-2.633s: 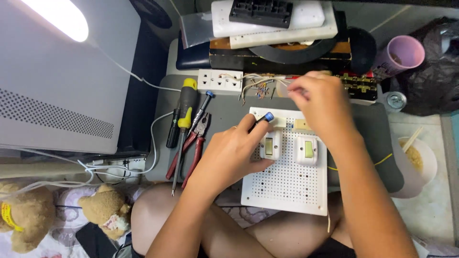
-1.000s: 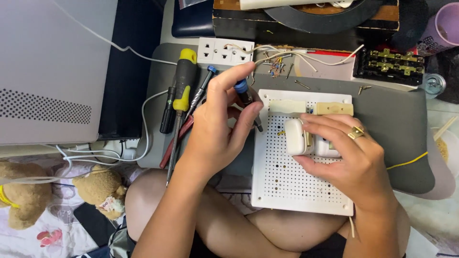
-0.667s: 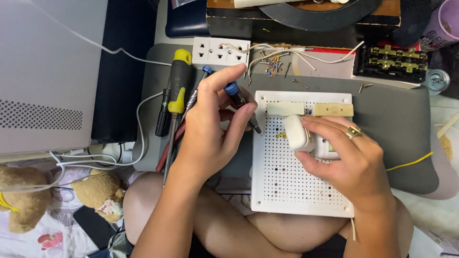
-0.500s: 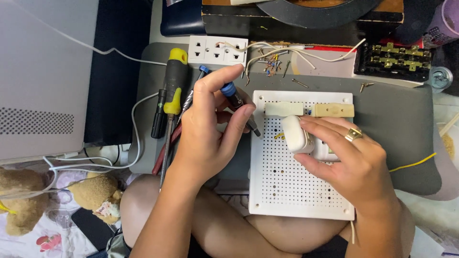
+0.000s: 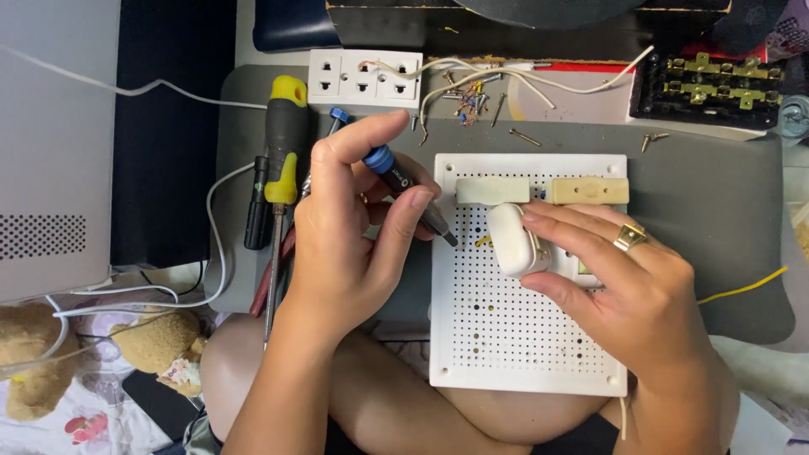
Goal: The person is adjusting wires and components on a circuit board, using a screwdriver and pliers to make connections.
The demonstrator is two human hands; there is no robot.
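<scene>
My left hand (image 5: 350, 240) grips a small blue-capped screwdriver (image 5: 406, 190), its dark tip pointing down at the left edge of a white perforated board (image 5: 506, 333). My right hand (image 5: 615, 282) rests on the board and holds a white rounded switch housing (image 5: 512, 238) between thumb and fingers. A gold ring (image 5: 629, 238) sits on one finger. A white terminal block (image 5: 493, 190) and a beige block (image 5: 590, 190) are mounted along the board's top edge.
A yellow-and-black screwdriver (image 5: 281, 168) and red-handled pliers lie left of my left hand on the grey mat (image 5: 716, 194). A white triple socket (image 5: 365, 81) with loose wires sits behind. A black terminal strip (image 5: 716, 80) is at top right. Stuffed toys (image 5: 160, 345) lie lower left.
My left hand lifted the small screwdriver off the board and raised it beside the board's left edge. My right hand came down from the wires and took hold of the white housing.
</scene>
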